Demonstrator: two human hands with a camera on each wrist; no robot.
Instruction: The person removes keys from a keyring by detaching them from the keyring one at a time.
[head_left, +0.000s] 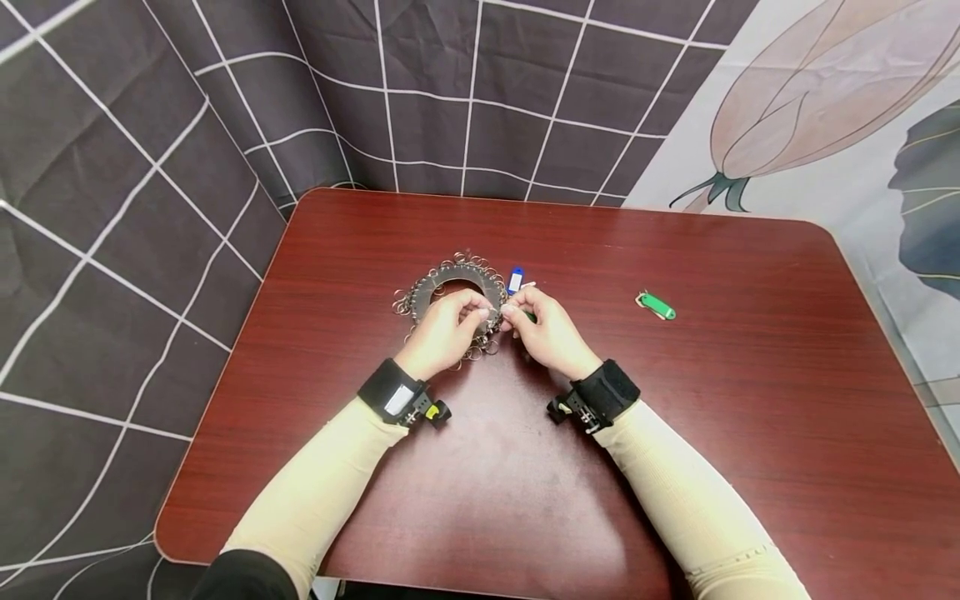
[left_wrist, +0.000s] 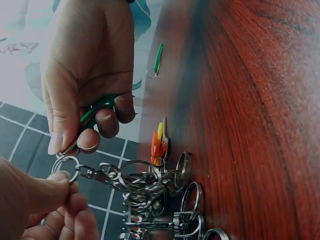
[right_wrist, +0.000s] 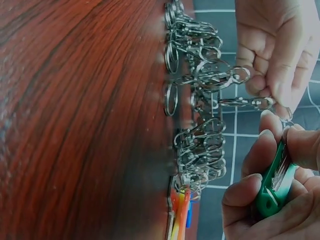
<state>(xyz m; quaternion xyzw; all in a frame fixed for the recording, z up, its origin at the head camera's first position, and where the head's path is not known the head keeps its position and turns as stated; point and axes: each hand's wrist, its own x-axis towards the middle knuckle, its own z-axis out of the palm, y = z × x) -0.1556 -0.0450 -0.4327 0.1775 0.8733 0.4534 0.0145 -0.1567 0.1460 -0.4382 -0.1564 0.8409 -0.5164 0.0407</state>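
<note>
A round grey band (head_left: 422, 296) edged with many metal clasps and split rings lies on the table under my hands. My left hand (head_left: 450, 327) pinches a split ring (left_wrist: 75, 172) between thumb and forefinger; a swivel clasp (left_wrist: 92, 171) links that ring to the bunch. Close against it, my right hand (head_left: 551, 333) holds a green key tag (right_wrist: 275, 187) in its curled fingers. Thumb and forefinger of the right hand pinch the tag's small metal ring, right at the split ring. In the head view the fingers mostly hide the green tag.
A blue key tag (head_left: 515, 280) lies just behind the right hand. Orange and yellow tags (left_wrist: 158, 145) show beside the band in the left wrist view. Another green key tag (head_left: 657, 306) with a ring lies farther right on the red-brown table (head_left: 750, 400).
</note>
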